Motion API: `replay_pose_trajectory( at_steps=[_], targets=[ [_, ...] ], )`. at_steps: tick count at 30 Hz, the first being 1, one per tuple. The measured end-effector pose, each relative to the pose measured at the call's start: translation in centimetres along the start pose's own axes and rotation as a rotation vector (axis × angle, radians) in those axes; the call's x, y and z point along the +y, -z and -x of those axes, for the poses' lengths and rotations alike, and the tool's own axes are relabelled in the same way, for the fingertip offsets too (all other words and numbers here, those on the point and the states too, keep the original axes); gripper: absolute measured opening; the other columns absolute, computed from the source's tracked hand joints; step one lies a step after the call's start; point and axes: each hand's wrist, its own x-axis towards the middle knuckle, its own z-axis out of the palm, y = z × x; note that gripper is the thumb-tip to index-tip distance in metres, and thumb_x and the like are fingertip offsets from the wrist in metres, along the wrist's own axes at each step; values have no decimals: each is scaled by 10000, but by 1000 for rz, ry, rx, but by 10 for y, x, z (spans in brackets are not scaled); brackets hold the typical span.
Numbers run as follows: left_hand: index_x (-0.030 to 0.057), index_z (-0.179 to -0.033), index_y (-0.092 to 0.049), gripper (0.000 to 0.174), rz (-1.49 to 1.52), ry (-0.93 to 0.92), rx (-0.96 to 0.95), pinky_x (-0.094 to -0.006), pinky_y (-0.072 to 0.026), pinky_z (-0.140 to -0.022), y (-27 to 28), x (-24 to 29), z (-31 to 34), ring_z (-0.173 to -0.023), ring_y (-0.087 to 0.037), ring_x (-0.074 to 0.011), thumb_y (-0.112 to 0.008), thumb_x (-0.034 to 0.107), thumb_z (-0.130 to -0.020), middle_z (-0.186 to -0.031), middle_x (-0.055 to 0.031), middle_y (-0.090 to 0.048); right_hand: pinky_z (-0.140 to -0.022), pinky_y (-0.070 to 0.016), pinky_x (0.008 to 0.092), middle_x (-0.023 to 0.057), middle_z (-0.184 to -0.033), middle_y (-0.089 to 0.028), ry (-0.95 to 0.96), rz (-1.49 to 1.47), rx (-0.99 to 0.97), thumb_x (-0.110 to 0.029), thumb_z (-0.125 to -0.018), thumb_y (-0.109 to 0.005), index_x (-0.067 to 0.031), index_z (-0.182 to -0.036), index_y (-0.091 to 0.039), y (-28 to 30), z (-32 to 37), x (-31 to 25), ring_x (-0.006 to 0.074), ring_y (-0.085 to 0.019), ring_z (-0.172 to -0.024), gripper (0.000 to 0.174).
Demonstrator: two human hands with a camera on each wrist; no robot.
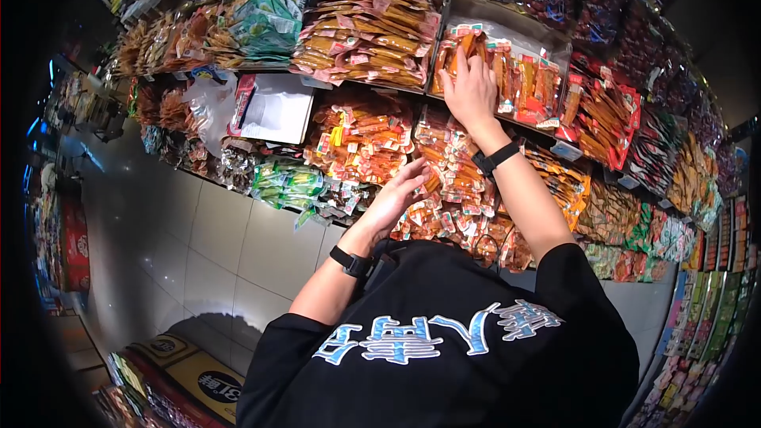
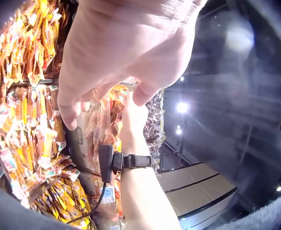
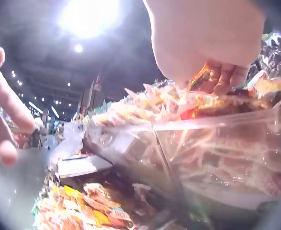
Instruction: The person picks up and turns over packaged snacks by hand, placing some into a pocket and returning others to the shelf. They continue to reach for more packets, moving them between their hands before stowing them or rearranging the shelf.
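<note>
My right hand (image 1: 473,91) is in the upper bin (image 1: 507,16), at its left side, among orange snack packets (image 1: 527,83) in clear wrappers. In the right wrist view its fingers curl against an orange snack packet (image 3: 200,78), which shows between thumb and fingers. Lower down, my left hand (image 1: 394,196) hangs in front of the lower rows of red and orange packets (image 1: 361,143). Its fingers are loosely bent and hold nothing. From the left wrist view, the left hand (image 2: 126,48) overlaps the right forearm (image 2: 143,196).
Left of the bin lies a heap of yellow-brown packets (image 1: 369,32); red packets (image 1: 606,115) sit right of it. A white open box (image 1: 273,111) and a clear plastic bag (image 1: 210,111) are at the left. Tiled floor (image 1: 214,230) runs below the shelf.
</note>
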Motion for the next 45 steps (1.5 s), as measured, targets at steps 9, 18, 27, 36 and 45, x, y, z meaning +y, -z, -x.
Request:
replay_pose_trajectory(
  at_steps=[9,18,27,36,45],
  targets=[
    [25,-1446,-421,483,42,-18,81,-403,-378,-1100,27,2,6,-1364,-440,-222,-526,190,-1005,-1445,-130,-484,-1175,-212,477,224,-1499,-393,215,108,198,-382,-946,-553,57,-1346,-512,-38,2,8,325,-318,-1426,595],
    [23,-1394,-474,419,-81,5,9,-430,-411,-1077,23,6,-3,-1307,-488,-227,-507,188,-1010,-1395,-112,-527,-1199,-184,486,234,-1453,-466,184,25,167,-419,-968,-498,34,-1340,-540,-36,3,14,320,-343,-1428,588],
    [21,-1346,-512,383,-40,67,6,-379,-431,-1051,13,7,16,-1230,-565,-203,-519,195,-1005,-1291,-118,-608,-1190,-182,508,191,-1504,-405,160,-161,265,-306,-930,-571,-61,-1353,-543,6,47,26,334,-324,-1430,490],
    [1,-1326,-523,391,-62,136,2,-377,-470,-1018,23,-12,38,-1199,-599,-234,-515,232,-1011,-1286,-134,-619,-973,-403,435,96,-1100,-626,-210,-51,647,-192,-866,-664,-83,-1117,-636,60,98,139,304,-556,-1091,275],
    [-15,-1297,-524,416,-99,191,-18,-411,-457,-1041,21,-31,39,-1169,-620,-289,-512,285,-1010,-1271,-165,-625,-904,-430,452,83,-939,-648,-546,93,263,-345,-850,-692,-84,-923,-713,69,85,204,312,-593,-999,271]
  ],
)
